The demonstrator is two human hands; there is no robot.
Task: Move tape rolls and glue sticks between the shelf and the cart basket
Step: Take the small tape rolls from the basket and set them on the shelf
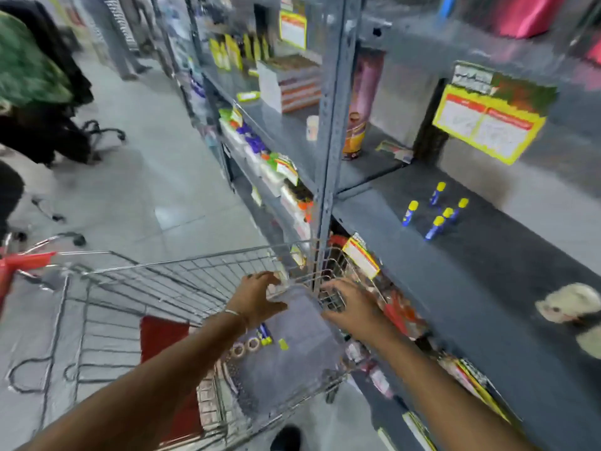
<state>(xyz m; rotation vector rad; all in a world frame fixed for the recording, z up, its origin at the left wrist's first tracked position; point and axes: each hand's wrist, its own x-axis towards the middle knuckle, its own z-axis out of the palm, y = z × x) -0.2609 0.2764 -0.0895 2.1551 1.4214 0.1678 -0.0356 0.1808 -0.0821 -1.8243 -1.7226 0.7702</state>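
Grey metal shelf (pixel 487 271) carries five upright glue sticks (pixel 435 211), up and to your right. Tape rolls (pixel 245 346) and another glue stick (pixel 264 333) lie in the cart basket (pixel 182 265), beneath your left hand (pixel 257 297). Both hands are open and empty; your right hand (pixel 349 304) is nearer the shelf.

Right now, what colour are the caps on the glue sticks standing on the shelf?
Yellow caps on blue bodies: the glue sticks stand on the dark shelf, clearest in the head view.
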